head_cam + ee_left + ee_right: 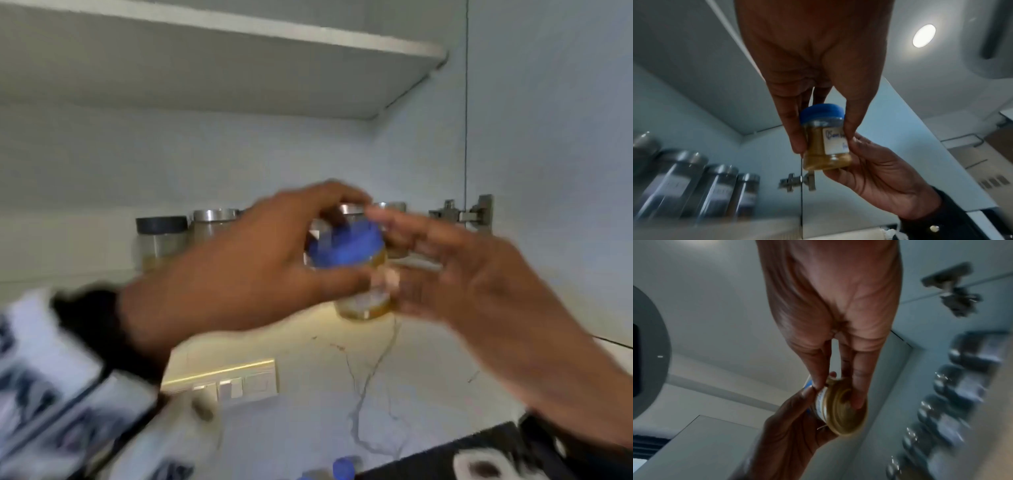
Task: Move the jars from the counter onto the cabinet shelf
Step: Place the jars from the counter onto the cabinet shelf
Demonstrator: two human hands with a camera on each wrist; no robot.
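Note:
A small clear jar (346, 253) with a blue lid, a white hand-written label and yellow-brown contents is held up in front of the open cabinet. My left hand (349, 236) grips it from the left, fingers over the lid and thumb below. In the left wrist view that hand (823, 141) pinches the jar (824, 146) by its sides. My right hand (397, 260) meets it from the right. The right wrist view shows the right hand (837, 394) with its thumb on the side and fingers across the jar's base (840, 410). The head view is blurred.
Several steel-lidded jars (212, 222) and a dark-lidded one (161, 240) stand in a row on the cabinet shelf (68, 277), behind the hands. An upper shelf (239, 24) hangs above. A door hinge (476, 212) is at the right. Blue lids (342, 469) show at the bottom edge.

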